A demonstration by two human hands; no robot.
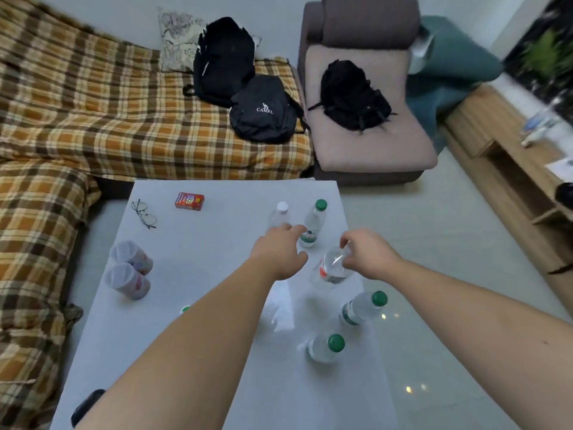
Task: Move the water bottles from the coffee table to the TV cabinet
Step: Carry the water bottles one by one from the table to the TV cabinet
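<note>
Several clear water bottles stand on the white coffee table [192,305]. My right hand [367,254] is shut on the top of a red-labelled bottle [330,270], which tilts. My left hand [280,251] reaches between a white-capped bottle [279,215] and a green-capped bottle [313,223], its fingers apart and touching or very close to the green-capped one. Two more green-capped bottles stand nearer me, one [361,307] to the right and one [325,347] at the front. The wooden TV cabinet [502,169] runs along the right, with blurred bottles [541,119] on top.
Two capped plastic jars [130,270], a pair of glasses [144,214] and a red box [189,201] lie on the table's left and far parts. A plaid sofa with black backpacks [248,88] and an armchair [366,119] stand behind. Tiled floor separates table and cabinet.
</note>
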